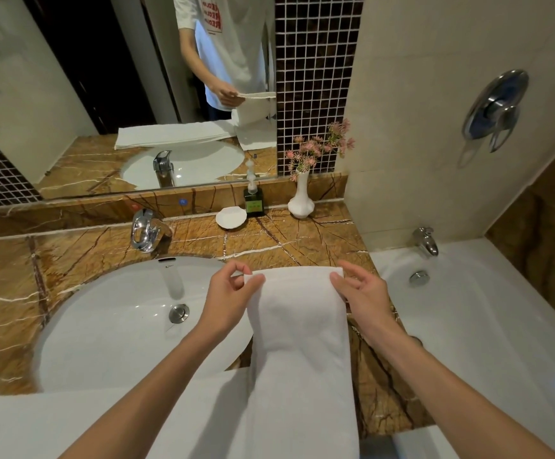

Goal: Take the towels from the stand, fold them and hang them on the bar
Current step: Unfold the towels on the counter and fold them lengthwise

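Folding step in hand. Towel hangs just right of sink, top edge raised. Left hand pinches sink-side corner; right hand pinches far corner, other fingers loose. Next, likely: fold again with edges matched. Bar not in view.

Both forearms are stretched forward; upper corners of the towel are pinched by the left hand and right hand.

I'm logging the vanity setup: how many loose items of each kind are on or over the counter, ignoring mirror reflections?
Towels: 2, the held towel and the flat towel
Soap dish: 1
Pump bottle: 1
Vase: 1
Total: 5
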Demonstrator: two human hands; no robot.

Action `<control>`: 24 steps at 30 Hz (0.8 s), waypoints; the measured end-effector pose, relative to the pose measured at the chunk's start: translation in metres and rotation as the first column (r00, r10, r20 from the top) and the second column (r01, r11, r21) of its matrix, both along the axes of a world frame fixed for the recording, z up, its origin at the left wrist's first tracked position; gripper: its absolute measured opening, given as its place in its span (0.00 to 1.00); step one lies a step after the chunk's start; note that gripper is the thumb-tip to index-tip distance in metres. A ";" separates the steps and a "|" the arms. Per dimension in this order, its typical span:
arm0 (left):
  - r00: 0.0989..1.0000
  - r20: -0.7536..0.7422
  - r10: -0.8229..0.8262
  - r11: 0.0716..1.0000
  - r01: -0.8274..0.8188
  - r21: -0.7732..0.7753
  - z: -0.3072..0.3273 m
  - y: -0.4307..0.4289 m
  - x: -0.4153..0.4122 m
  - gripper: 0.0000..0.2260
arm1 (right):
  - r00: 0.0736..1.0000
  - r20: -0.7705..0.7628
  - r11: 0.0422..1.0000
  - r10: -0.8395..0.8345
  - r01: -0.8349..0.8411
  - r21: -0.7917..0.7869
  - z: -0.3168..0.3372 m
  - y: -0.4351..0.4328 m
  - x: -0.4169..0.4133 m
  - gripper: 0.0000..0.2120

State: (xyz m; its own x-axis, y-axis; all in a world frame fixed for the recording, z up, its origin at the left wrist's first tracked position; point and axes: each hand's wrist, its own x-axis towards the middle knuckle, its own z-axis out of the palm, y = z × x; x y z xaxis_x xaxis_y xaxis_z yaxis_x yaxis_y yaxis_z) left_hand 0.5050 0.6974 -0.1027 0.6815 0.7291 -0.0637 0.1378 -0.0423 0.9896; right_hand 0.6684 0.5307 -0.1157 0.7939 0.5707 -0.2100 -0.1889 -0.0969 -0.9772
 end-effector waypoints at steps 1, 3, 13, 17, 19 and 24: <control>1.000 0.007 0.005 1.000 -0.005 -0.001 -0.001 0.000 0.000 0.07 | 1.000 0.004 1.000 0.011 -0.011 0.001 0.001 0.000 0.000 0.11; 1.000 0.011 0.007 1.000 -0.007 0.003 -0.002 -0.001 -0.001 0.06 | 0.999 0.010 0.999 0.030 -0.030 0.027 0.003 0.000 -0.001 0.05; 1.000 -0.019 0.022 1.000 -0.022 0.023 0.000 0.001 0.000 0.04 | 1.000 -0.010 0.999 -0.007 0.007 0.051 0.006 0.008 -0.001 0.04; 0.997 -0.042 0.060 0.997 -0.058 0.045 -0.001 0.006 -0.003 0.01 | 1.000 0.005 1.000 -0.006 0.005 0.030 0.008 0.013 -0.002 0.04; 0.994 -0.037 0.103 0.995 -0.103 0.018 0.000 0.009 -0.005 0.03 | 1.000 0.019 1.000 -0.008 0.007 0.029 0.010 0.019 -0.003 0.04; 0.986 -0.002 0.170 0.985 -0.169 0.042 0.010 0.018 -0.017 0.04 | 0.997 0.061 0.999 0.043 -0.042 -0.002 0.020 0.041 -0.007 0.05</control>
